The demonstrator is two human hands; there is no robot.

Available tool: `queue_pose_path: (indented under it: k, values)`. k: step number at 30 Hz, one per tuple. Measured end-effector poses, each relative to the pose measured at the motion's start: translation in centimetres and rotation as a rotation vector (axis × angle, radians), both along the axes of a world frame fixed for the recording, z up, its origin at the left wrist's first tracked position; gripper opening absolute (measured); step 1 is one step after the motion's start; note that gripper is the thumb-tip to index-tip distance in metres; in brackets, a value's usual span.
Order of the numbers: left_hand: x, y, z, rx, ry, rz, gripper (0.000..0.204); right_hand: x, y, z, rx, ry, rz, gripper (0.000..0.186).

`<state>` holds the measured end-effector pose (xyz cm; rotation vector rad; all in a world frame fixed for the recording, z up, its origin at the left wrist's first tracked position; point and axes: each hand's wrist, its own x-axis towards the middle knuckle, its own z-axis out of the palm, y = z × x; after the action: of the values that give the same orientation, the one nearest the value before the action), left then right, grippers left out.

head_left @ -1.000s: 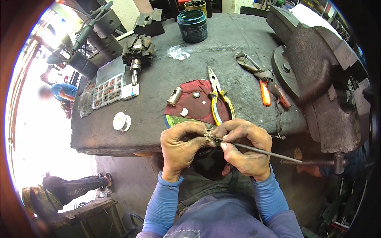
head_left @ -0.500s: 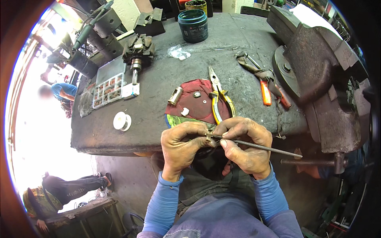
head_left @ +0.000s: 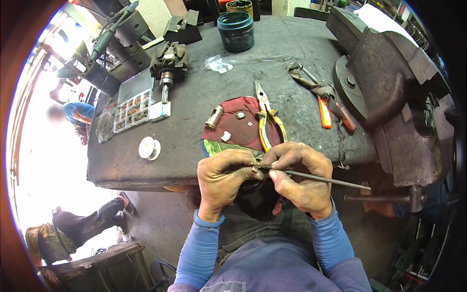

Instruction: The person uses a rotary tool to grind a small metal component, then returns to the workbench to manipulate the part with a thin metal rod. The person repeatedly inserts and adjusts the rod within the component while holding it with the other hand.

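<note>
My left hand [head_left: 224, 181] is closed, its thumb and fingers pinching a small brass-coloured metal part [head_left: 255, 167]. Between the thumb and fingers of my right hand [head_left: 304, 177] lies a thin round file [head_left: 335, 182], dark grey, pointing out to the right. Its left end meets the small part; my fingertips partly hide the contact. Just beyond my hands, a dark red cloth [head_left: 238, 134] carries long-nose pliers [head_left: 268, 121] with yellow and black handles, a metal sleeve [head_left: 214, 117], a small round metal piece [head_left: 240, 115], a white piece [head_left: 225, 136] and a tiny ring [head_left: 250, 124].
A large vise [head_left: 389, 82] stands at the right of the bench [head_left: 160, 168]. Orange-handled tools [head_left: 325, 113], a dark jar [head_left: 236, 34], a rotor-like part [head_left: 168, 63], a compartment box [head_left: 132, 113] and a white spool [head_left: 149, 148] lie around. Other people [head_left: 90, 226] are at the left.
My hands keep nearly the same pose, with the file's outer end slightly higher. At lower left, another person's legs have shifted upward.
</note>
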<state>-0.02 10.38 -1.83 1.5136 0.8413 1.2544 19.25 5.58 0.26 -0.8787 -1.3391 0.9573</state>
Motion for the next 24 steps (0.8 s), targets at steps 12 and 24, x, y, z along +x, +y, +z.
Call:
queue_pose_path:
  k: [12, 24]
  values:
    - [-0.4, 0.1, 0.1, 0.049, 0.008, -0.032, 0.020, -0.3, 0.1, -0.3, 0.005, 0.107, 0.034, 0.013]
    - [-0.4, 0.2, -0.5, 0.042, -0.024, -0.031, 0.019, -1.1, 0.0, -0.7, 0.035, 0.181, -0.003, 0.015]
